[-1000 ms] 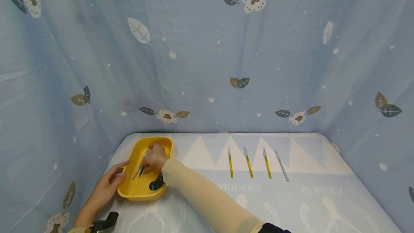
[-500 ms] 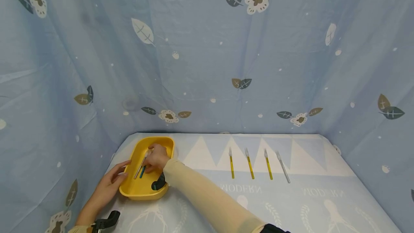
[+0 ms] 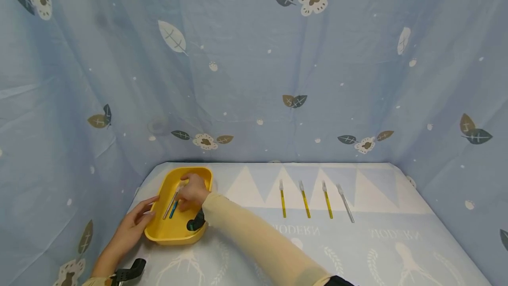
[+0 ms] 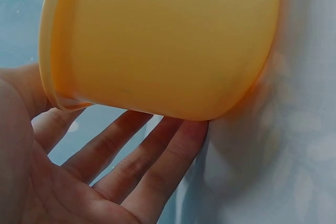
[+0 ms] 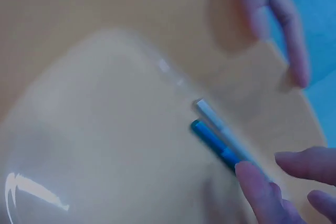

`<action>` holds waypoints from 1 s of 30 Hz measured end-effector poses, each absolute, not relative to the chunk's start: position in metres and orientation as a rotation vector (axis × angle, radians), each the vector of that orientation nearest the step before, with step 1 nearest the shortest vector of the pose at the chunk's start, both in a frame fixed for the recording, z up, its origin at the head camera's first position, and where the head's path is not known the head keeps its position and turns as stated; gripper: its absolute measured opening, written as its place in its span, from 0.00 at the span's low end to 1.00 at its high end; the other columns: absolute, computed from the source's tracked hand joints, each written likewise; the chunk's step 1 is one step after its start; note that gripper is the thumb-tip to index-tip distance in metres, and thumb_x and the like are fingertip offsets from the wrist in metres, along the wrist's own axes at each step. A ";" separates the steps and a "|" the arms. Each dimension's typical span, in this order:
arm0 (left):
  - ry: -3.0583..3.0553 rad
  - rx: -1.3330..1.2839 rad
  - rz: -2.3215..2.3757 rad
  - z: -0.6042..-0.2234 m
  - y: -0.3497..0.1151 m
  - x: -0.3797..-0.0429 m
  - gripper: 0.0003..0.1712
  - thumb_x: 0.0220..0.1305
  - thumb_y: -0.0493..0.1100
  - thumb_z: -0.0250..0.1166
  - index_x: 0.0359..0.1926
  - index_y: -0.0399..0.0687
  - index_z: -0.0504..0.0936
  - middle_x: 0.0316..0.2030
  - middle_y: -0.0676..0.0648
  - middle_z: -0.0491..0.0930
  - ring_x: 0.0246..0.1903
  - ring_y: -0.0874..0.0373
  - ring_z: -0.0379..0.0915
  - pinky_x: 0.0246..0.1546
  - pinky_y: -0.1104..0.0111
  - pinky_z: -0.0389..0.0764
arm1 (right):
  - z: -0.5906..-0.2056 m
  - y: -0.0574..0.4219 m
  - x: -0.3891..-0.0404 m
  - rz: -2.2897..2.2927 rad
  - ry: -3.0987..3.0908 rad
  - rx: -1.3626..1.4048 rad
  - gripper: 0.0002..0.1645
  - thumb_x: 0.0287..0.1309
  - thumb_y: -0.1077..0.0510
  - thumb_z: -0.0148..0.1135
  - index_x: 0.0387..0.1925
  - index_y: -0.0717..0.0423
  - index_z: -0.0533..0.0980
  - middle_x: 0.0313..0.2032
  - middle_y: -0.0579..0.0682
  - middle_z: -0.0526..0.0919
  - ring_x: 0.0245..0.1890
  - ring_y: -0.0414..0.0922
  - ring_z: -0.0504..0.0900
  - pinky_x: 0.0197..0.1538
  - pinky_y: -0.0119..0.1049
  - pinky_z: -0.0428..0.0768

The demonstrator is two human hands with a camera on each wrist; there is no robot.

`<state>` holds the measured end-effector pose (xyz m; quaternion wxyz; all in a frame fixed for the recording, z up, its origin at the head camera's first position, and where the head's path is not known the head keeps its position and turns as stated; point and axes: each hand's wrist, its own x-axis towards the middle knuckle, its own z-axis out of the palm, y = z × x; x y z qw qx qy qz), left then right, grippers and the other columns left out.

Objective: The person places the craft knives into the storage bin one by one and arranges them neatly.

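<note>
A yellow tray (image 3: 166, 233) stands at the left of the table. My left hand (image 3: 132, 226) holds its left side, with the thumb over the rim and the other fingers against the outer wall (image 4: 168, 40). Inside the tray lie two slim pen-like craft knives side by side, one silver (image 5: 210, 111) and one blue (image 5: 212, 140). My right hand (image 3: 192, 191) reaches in over them. In the right wrist view its fingertip (image 5: 249, 177) overlaps the blue handle, and the thumb is apart from that finger. The far ends of both knives are hidden by the hand.
To the right, several similar craft knives with clear tips lie in a spaced row: yellow ones, such as this yellow knife (image 3: 282, 200), and a silver knife (image 3: 346, 204) at the end. A patterned blue curtain (image 3: 254, 65) hangs behind and at both sides.
The blue knife's lower end has shifted slightly toward the tray's near side, level with the silver one. My right hand has barely moved; my left hand keeps its place on the tray.
</note>
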<state>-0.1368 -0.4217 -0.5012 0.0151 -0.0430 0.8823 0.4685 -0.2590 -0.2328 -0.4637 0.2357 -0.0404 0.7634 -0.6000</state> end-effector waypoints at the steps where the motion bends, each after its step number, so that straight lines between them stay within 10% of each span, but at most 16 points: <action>1: 2.746 -0.131 1.458 -0.501 -0.422 -0.137 0.32 0.89 0.46 0.55 0.84 0.40 0.61 0.79 0.29 0.64 0.72 0.29 0.67 0.49 0.83 0.73 | -0.460 -0.232 -0.258 -1.666 2.081 -0.106 0.37 0.56 0.77 0.77 0.67 0.59 0.79 0.29 0.60 0.85 0.38 0.65 0.93 0.44 0.55 0.90; 12: 2.760 -0.161 1.387 -0.500 -0.422 -0.136 0.33 0.89 0.50 0.54 0.84 0.42 0.61 0.79 0.30 0.63 0.73 0.30 0.66 0.62 0.63 0.81 | -0.447 -0.217 -0.255 -1.873 1.836 -0.152 0.37 0.55 0.82 0.72 0.66 0.63 0.79 0.32 0.63 0.86 0.47 0.67 0.89 0.46 0.64 0.88; 30: 2.761 -0.123 1.397 -0.500 -0.422 -0.136 0.34 0.88 0.52 0.56 0.84 0.43 0.62 0.80 0.32 0.61 0.75 0.29 0.62 0.49 0.86 0.67 | -0.421 -0.150 -0.244 -1.894 1.688 -0.409 0.36 0.60 0.77 0.75 0.69 0.57 0.80 0.48 0.61 0.82 0.35 0.51 0.91 0.47 0.62 0.89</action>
